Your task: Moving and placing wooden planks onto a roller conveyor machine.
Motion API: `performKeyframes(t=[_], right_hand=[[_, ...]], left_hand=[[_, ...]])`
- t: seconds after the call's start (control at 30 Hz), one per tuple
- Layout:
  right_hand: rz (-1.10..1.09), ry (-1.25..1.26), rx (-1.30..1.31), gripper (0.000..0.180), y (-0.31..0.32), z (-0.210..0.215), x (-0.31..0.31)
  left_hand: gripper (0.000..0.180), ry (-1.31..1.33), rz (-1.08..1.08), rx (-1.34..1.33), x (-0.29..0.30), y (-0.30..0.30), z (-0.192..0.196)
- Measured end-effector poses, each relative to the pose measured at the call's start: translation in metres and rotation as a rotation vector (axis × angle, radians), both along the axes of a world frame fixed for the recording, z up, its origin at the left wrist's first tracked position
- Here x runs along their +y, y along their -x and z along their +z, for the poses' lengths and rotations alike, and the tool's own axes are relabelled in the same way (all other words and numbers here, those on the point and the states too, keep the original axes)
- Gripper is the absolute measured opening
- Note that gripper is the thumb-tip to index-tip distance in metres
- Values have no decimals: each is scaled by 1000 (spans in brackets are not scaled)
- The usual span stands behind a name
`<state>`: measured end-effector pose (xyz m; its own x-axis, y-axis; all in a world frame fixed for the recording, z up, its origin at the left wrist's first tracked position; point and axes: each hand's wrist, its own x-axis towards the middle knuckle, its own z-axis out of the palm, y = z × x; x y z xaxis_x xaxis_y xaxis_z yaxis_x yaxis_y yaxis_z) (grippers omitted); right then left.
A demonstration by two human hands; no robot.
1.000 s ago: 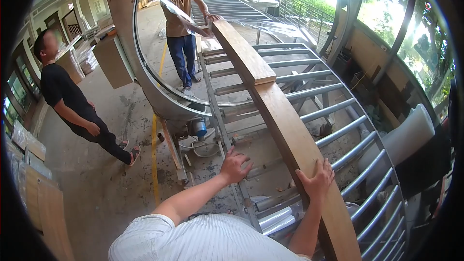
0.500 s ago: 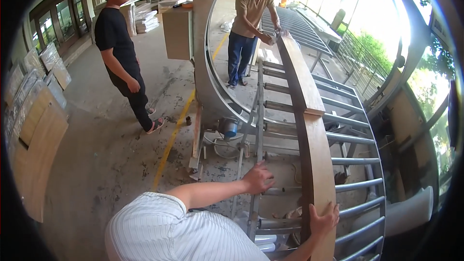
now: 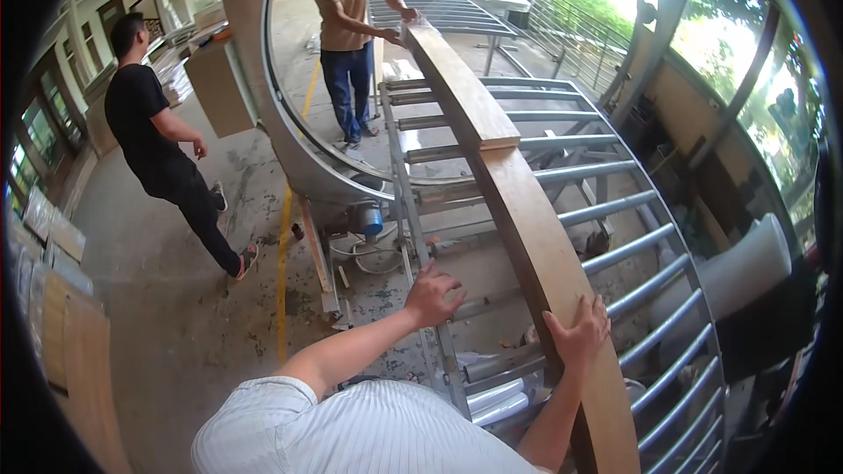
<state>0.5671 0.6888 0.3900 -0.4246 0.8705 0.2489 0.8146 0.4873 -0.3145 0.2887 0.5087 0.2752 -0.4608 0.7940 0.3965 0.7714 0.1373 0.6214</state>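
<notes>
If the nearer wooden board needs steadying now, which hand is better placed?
Right, probably: the right hand rests on the nearer wooden board, while the left hand is apart from it, by the metal side rail.

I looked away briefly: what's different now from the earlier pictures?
The person in black has turned their head further away. The roll and stretched film beside the person in tan, seen a second ago, no longer show. The right hand still rests on the nearer wooden board, the left hand still by the side rail; neither visibly took hold or let go.
</notes>
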Motion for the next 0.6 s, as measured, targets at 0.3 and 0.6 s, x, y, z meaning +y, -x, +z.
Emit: performKeyframes(t=[0.3, 0.6], right_hand=[[-5, 4, 20, 95, 3, -2, 2], [-8, 5, 26, 93, 7, -4, 6]], left_hand=[[26, 5, -6, 28, 2, 0, -3], [26, 20, -12, 28, 4, -2, 1]])
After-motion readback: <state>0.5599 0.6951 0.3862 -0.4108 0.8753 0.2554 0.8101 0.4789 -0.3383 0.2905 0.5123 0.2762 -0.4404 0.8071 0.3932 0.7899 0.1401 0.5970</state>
